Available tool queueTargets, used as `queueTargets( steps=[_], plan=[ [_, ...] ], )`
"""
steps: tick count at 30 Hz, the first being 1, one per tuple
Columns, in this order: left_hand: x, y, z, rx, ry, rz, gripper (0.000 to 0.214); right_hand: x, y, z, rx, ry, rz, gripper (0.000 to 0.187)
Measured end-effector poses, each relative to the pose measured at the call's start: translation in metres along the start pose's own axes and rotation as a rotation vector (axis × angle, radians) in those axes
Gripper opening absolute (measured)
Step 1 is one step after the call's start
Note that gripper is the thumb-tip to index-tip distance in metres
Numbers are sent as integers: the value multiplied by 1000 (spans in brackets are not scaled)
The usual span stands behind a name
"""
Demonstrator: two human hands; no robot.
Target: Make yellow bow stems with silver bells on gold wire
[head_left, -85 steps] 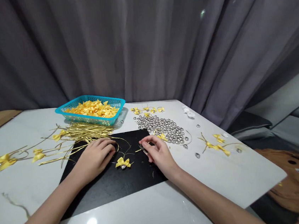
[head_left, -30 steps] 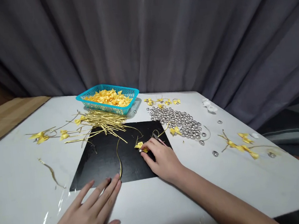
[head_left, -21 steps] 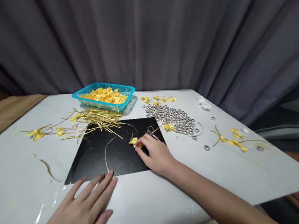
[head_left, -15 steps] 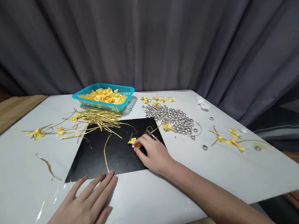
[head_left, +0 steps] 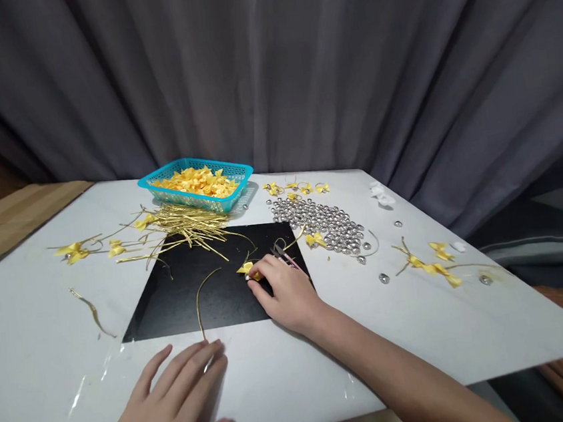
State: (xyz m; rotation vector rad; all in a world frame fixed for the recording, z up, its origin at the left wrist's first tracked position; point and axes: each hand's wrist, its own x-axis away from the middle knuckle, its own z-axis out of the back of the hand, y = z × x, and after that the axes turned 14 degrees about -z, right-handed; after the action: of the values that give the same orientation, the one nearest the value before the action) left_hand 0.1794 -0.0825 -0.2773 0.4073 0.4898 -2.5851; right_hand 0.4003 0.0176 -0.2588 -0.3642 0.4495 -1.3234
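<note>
My right hand [head_left: 284, 292] rests on the black mat [head_left: 171, 310], its thumb and forefinger pinched on a yellow ribbon bow [head_left: 243, 268]. A small silver bead [head_left: 247, 277] shows at the thumb tip, against the bow. Beyond the knuckles lies a dark-tipped tool [head_left: 282, 252], partly covered by the hand. My left hand [head_left: 168, 401] is at the mat's near edge, fingers stretched and thumb apart. Its fingertips touch the near end of a curved gold wire tie [head_left: 200, 307]; the contact itself is hidden.
A blue basket [head_left: 145, 184] of yellow bows stands at the back, behind a heap of gold ties [head_left: 187, 222]. Several silver beads [head_left: 333, 222] are spread right of the mat. Bows with ties lie at left [head_left: 72, 252] and right [head_left: 428, 266] on the white table [head_left: 425, 337].
My left hand has drawn back slightly towards me and to the right, and the gold tie's near end has shifted with it. My right hand has moved slightly left, still on the bow.
</note>
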Motion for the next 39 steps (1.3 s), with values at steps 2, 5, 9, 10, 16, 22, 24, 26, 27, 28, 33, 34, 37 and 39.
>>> queueTargets(
  steps=[2,5,9,10,16,22,24,26,27,28,33,34,37,39],
  plan=[
    [3,3,-1,-15,32,-73,45,1,-1,1,5,-2,-2,14],
    [7,8,-1,-7,43,-115,47,1,-1,0,6,-2,5,14],
    [6,15,9,58,95,-28,30,0,0,-2,-19,8,22,13],
    [4,15,13,69,165,19,31,0,0,-2,-29,11,26,13],
    [-8,10,33,165,15,-20,21,-3,0,-5,-2,-2,40,16],
    [-1,15,37,100,68,-41,28,-2,0,-7,-6,-19,26,17],
    [2,18,38,48,110,-32,33,-2,-1,-7,3,-12,26,17],
    [6,21,36,72,167,-8,30,-2,-2,-8,9,-5,25,17],
    [8,23,34,113,188,18,25,-2,-2,-8,12,-3,23,17],
    [11,25,30,163,208,53,20,-2,-2,-8,13,-2,18,17],
    [33,34,9,275,290,154,24,-3,-1,-7,14,-18,-16,17],
    [38,34,8,285,259,135,27,-3,-1,-7,14,-19,-19,17],
    [44,32,15,275,189,84,32,-2,0,-8,12,-11,-1,16],
    [41,28,25,241,188,39,35,-2,0,-8,14,2,7,16]
  ],
)
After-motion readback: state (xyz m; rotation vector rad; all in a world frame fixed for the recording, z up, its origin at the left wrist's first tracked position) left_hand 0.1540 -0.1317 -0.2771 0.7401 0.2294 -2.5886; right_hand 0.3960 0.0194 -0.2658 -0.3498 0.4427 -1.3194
